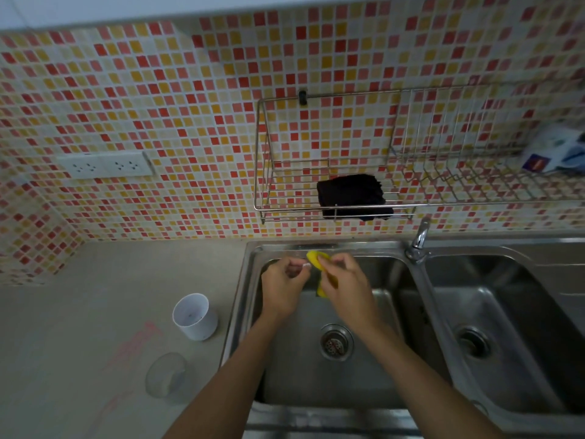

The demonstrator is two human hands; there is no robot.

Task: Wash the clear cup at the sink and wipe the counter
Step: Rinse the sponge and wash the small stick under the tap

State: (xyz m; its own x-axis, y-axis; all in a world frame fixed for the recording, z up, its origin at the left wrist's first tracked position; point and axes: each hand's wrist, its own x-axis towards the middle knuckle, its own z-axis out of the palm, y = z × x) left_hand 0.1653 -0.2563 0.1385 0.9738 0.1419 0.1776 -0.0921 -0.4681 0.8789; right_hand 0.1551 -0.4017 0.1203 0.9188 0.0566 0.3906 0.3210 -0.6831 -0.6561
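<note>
The clear cup (165, 374) stands on the grey counter (79, 327) left of the sink, near the front. Both my hands hover over the left basin (316, 375) at its back edge. My right hand (343, 280) grips a yellow sponge (315, 259), which sticks out above and below the fingers. My left hand (283, 285) is beside it with fingers curled, its fingertips close to the sponge; I cannot tell whether they touch it. Pink smears (133, 346) mark the counter between the cups.
A white cup (194, 316) stands on the counter by the sink's left rim. The faucet (419, 240) sits between the two basins. A wire wall rack (335, 198) holds a black cloth (351, 194). A power outlet (106, 164) is on the tiled wall.
</note>
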